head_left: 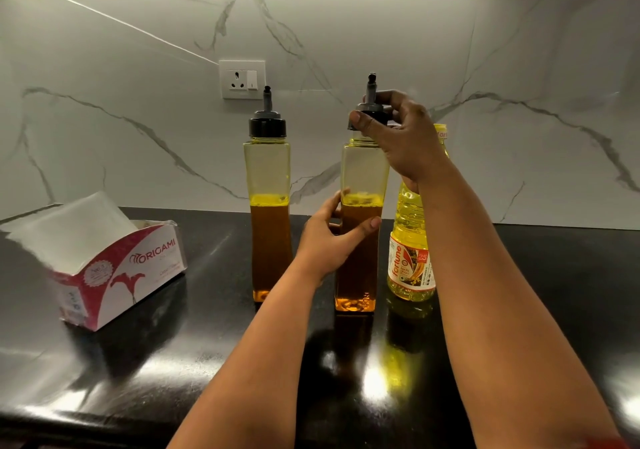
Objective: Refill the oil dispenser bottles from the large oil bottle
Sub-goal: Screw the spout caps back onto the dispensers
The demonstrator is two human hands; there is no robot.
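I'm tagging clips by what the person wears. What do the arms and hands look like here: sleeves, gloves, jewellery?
Both forearms are bare as far as the picture shows, with no sleeves in view. The left hand and the right hand wear no gloves, and no rings, watch or bracelet can be seen. A small strip of red shows at the bottom edge by the right arm; what it is cannot be told.

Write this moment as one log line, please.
step: uncapping | left hand: holds right dispenser | right hand: grips its cap | left dispenser: capped | oil bottle: untouched
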